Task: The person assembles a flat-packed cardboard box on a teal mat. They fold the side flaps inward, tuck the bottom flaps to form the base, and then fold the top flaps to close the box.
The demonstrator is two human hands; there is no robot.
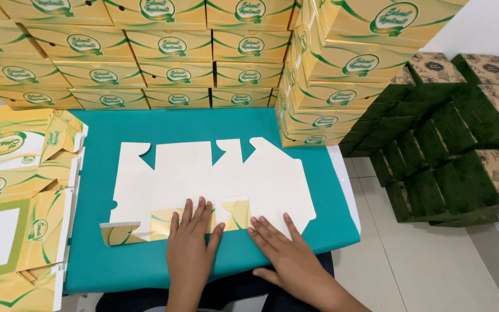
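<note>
A flat, unfolded cardboard box blank (203,173) lies white side up on the teal table (105,254). Its near edge flap is folded over, showing a yellow and green printed strip. My left hand (190,242) presses flat on that folded strip, fingers spread. Beside it, my right hand (287,254) lies flat with its fingertips on the blank's near right corner and its palm on the teal surface. Neither hand holds anything.
Stacks of finished yellow boxes (174,46) form a wall along the table's back and right. More yellow blanks and boxes (18,190) are piled at the left. Dark green and brown boxes (463,133) stand stacked on the tiled floor to the right.
</note>
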